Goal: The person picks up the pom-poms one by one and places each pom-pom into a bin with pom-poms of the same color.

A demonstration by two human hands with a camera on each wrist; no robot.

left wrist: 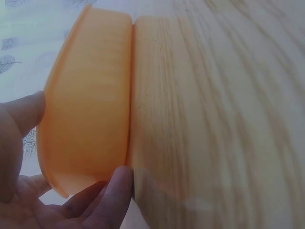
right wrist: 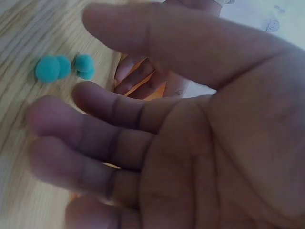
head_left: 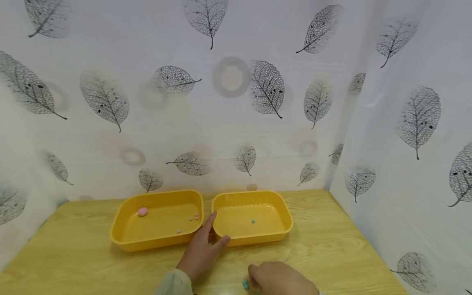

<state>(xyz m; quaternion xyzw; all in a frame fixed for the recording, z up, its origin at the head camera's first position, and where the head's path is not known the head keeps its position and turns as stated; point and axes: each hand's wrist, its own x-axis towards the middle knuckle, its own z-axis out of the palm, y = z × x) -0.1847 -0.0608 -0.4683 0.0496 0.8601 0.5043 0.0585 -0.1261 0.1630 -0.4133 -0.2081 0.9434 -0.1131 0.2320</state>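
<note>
My left hand (head_left: 200, 250) grips the near left corner of the right-hand yellow tray (head_left: 254, 238). The left wrist view shows the thumb on the tray's rim (left wrist: 50, 138) and fingers low against its outer wall. One small teal ball (head_left: 253, 221) lies inside this tray. My right hand (head_left: 282, 279) is low over the table in front, its thumb apart from the loosely bent fingers (right wrist: 57, 121) and nothing between them. Just beyond those fingertips, several small teal balls (right wrist: 47, 69) lie on the wood, some touching in pairs.
Left of the held tray stands a second yellow tray (head_left: 155, 244) with a larger pink piece (head_left: 142, 211) and several tiny pink balls (head_left: 196, 218). Both trays are on the wooden table (head_left: 332, 246), near a leaf-patterned curtain (head_left: 228, 123) at the back and right.
</note>
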